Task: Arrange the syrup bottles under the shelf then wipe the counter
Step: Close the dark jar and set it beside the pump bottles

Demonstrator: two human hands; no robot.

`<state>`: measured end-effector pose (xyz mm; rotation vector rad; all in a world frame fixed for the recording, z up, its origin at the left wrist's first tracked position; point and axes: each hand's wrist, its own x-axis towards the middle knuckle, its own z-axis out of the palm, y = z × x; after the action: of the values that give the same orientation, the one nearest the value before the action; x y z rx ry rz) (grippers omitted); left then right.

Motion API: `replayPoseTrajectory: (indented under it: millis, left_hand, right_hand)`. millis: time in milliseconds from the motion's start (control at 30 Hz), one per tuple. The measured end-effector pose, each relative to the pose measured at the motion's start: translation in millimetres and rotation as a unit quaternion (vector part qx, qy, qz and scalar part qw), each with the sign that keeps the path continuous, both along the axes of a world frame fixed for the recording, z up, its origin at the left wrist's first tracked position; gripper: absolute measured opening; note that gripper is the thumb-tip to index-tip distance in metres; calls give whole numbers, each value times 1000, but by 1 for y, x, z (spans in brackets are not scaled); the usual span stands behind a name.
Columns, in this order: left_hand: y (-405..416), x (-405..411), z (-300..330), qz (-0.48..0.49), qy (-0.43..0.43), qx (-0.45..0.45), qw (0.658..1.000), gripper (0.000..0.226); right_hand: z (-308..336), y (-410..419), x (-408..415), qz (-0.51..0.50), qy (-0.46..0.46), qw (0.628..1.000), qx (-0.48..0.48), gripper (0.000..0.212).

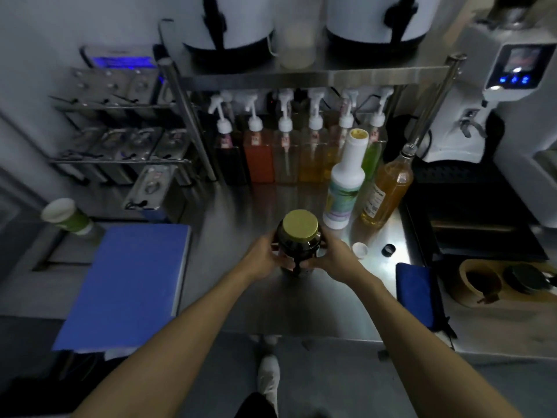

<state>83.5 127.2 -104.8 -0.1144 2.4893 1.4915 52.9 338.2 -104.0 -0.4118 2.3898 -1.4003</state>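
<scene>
A dark jar with a gold lid stands on the steel counter in the middle. My left hand grips its left side and my right hand grips its right side. Behind it stand an uncapped white syrup bottle and an amber glass bottle. Under the steel shelf a row of several square pump bottles with red, dark, yellow and green syrups lines the back. A folded blue cloth lies on the counter at the right.
A white cap and a black cap lie right of the jar. A blue board covers the counter's left, with a paper cup beyond it. A metal container rack stands at left, a coffee grinder at right.
</scene>
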Motion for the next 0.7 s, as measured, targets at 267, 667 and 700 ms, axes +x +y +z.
replayPoseTrajectory:
  millis: [267, 667, 700]
  left_hand:
    - [-84, -21, 7, 66, 19, -19, 997, 78]
    - [-186, -109, -26, 82, 5, 26, 996, 90]
    - [-192, -115, -28, 80, 6, 27, 996, 86]
  right_hand:
    - [9, -90, -49, 42, -1, 999, 17, 93]
    - [-13, -199, -137, 49, -32, 998, 29, 98]
    - [-14, -205, -143, 49, -34, 998, 30, 100]
